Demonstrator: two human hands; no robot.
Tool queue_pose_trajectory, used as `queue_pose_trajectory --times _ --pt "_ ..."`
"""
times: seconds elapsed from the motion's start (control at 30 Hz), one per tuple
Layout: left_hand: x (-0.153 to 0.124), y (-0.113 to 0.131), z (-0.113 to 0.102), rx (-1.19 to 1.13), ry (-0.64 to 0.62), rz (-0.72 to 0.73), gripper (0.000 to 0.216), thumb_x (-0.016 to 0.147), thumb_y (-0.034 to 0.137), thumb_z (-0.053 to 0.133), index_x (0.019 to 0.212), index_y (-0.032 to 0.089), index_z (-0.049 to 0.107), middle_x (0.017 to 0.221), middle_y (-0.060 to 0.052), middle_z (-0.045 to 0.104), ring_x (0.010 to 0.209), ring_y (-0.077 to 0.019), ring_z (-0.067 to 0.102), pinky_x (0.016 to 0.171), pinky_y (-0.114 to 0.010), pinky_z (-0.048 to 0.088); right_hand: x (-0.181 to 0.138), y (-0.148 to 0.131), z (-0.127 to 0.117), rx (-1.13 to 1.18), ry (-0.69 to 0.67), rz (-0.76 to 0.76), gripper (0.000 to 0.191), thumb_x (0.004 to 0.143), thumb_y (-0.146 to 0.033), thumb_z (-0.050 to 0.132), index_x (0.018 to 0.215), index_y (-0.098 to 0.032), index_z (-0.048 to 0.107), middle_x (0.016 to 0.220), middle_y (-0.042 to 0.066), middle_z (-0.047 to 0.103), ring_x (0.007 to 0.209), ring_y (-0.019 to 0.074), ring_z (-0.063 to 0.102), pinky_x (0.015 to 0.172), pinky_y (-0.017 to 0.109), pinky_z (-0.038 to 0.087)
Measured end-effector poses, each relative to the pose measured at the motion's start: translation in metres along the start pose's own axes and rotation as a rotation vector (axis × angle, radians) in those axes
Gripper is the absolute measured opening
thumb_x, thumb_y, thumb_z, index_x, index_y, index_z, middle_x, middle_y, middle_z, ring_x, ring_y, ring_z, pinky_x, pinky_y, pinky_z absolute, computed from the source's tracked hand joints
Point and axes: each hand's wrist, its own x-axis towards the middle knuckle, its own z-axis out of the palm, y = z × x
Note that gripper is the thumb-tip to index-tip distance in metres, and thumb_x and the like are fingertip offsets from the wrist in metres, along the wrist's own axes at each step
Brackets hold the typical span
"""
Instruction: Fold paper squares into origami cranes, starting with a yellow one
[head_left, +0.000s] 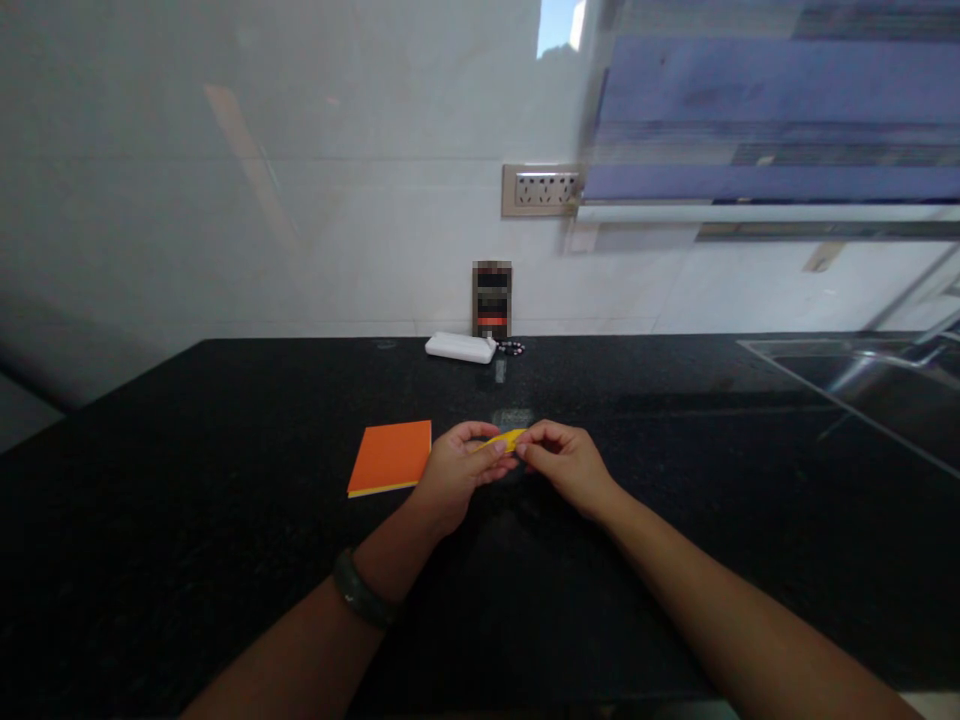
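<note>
A small yellow folded piece of paper (507, 439) is held between both hands above the dark counter. My left hand (463, 462) grips its left part, thumb on top and fingers beneath. At its right end, my right hand (564, 458) pinches it between thumb and fingertips. Part of the yellow paper is hidden by the fingers. Just left of my left hand lies a stack of square orange paper (391, 457), with a yellow edge showing along its front.
A black speckled counter (225, 560) stretches back to a pale wall. Against the wall stand a white power bank (460, 347) with a beaded strap and an upright phone-like object (492, 300), its face pixelated. To the right is a metal sink (862, 375), below a blue blind (750, 120).
</note>
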Motion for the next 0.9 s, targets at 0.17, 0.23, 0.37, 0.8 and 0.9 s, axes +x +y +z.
queue_pose_trajectory --times 0.17,0.23,0.37,0.8,0.9 --pt "0.001 0.0 0.001 0.013 0.023 -0.002 0.016 0.064 0.012 0.066 0.073 0.011 0.053 0.065 -0.003 0.064 0.056 -0.0105 0.063 0.052 -0.018 0.049 0.0 0.0 0.001 0.002 -0.021 0.04 0.01 0.068 -0.026 0.058 0.065 -0.016 0.06 0.063 0.0 0.057 0.056 0.0107 0.051 0.052 0.024 0.044" --pt "0.002 -0.001 0.001 0.022 0.027 0.001 0.015 0.064 0.012 0.066 0.072 0.011 0.053 0.064 -0.003 0.063 0.055 -0.0103 0.063 0.052 -0.018 0.049 0.0 0.0 0.002 -0.005 -0.033 0.045 0.012 0.069 -0.027 0.057 0.066 -0.016 0.059 0.062 0.0 0.056 0.054 0.0099 0.05 0.051 0.023 0.044" --pt "0.002 -0.001 0.002 0.036 0.049 -0.004 0.012 0.066 0.01 0.064 0.072 0.011 0.054 0.063 -0.003 0.063 0.054 -0.0104 0.062 0.052 -0.018 0.049 0.0 0.003 0.004 -0.079 -0.009 0.005 0.011 0.071 -0.027 0.056 0.067 -0.017 0.056 0.061 -0.001 0.055 0.052 0.0095 0.048 0.048 0.022 0.042" --pt "0.001 0.005 -0.002 -0.008 -0.063 -0.079 0.006 0.067 0.015 0.062 0.069 0.01 0.059 0.06 -0.003 0.06 0.047 -0.0052 0.052 0.047 -0.016 0.043 0.002 0.002 -0.01 -0.493 -0.092 -0.562 0.018 0.077 -0.022 0.055 0.091 -0.027 0.066 0.086 0.005 0.059 0.084 0.018 0.052 0.074 0.035 0.043" --pt "0.003 0.002 -0.003 0.142 -0.028 -0.004 0.015 0.068 0.027 0.062 0.074 0.013 0.062 0.067 -0.005 0.062 0.051 -0.0085 0.054 0.048 -0.019 0.043 0.003 0.003 -0.01 -0.482 -0.067 -0.569 0.018 0.079 -0.021 0.053 0.091 -0.025 0.066 0.08 0.005 0.062 0.078 0.0175 0.055 0.072 0.034 0.044"
